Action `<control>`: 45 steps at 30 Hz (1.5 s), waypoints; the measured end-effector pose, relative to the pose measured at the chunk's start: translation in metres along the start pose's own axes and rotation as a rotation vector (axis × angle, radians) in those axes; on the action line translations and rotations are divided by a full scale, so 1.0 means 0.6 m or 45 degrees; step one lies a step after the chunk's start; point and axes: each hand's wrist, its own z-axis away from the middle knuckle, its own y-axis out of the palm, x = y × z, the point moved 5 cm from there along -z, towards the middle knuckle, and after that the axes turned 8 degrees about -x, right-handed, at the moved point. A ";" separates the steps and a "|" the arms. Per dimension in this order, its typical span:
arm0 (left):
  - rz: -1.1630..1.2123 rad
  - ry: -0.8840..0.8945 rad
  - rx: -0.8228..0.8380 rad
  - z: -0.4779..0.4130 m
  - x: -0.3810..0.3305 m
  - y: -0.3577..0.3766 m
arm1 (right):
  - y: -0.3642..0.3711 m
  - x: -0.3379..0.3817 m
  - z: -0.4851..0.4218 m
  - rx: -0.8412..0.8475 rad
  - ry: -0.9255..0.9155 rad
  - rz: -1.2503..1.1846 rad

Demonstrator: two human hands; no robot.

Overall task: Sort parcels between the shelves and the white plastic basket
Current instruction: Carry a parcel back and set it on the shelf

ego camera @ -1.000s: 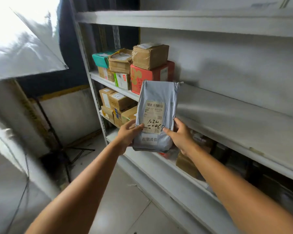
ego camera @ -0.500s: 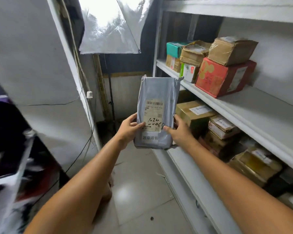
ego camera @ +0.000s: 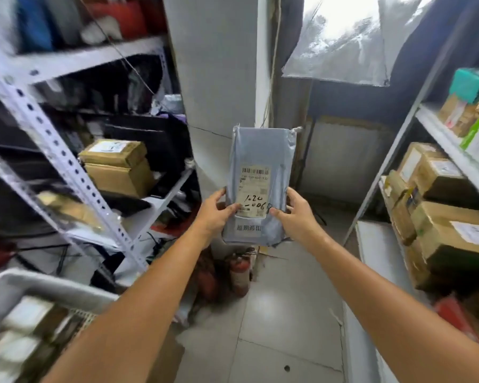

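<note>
We take this for a parcel storeroom, the back room of a courier pick-up point. We see a white slotted-angle steel rack [ego camera: 67, 161] on the left and white metal shelves [ego camera: 454, 150] on the right, both stacked with brown cardboard boxes [ego camera: 448, 233] bearing white shipping labels. The grey plastic mailer bag [ego camera: 263, 150] carries a barcode label [ego camera: 253, 189] with a handwritten number. A white plastic basket [ego camera: 39, 283] holds more parcels, blurred here, and red fire extinguishers [ego camera: 239, 272] stand on the grey tiled floor [ego camera: 288, 313].

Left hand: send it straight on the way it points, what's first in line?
The grey poly mailer: the left hand grips its left edge and points up and forward into it. Past the mailer, the grey pillar looks next, though depth is unclear.
</note>
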 end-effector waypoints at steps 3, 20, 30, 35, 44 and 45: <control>-0.057 -0.007 -0.177 0.063 0.020 -0.047 | 0.039 -0.007 0.030 0.172 0.004 0.048; -0.124 -0.200 -0.763 0.352 0.135 -0.289 | 0.261 0.015 0.284 0.760 -0.250 0.080; -0.025 -0.284 -1.003 0.448 0.196 -0.454 | 0.465 0.046 0.363 1.059 -0.319 0.219; 0.040 -0.341 -1.150 0.472 0.254 -0.579 | 0.622 0.066 0.405 1.233 -0.401 0.238; 0.157 -0.458 -1.312 0.483 0.434 -0.860 | 0.973 0.047 0.484 1.503 -0.281 0.301; 0.163 -0.476 -1.321 0.483 0.454 -0.885 | 1.011 0.038 0.493 1.533 -0.258 0.315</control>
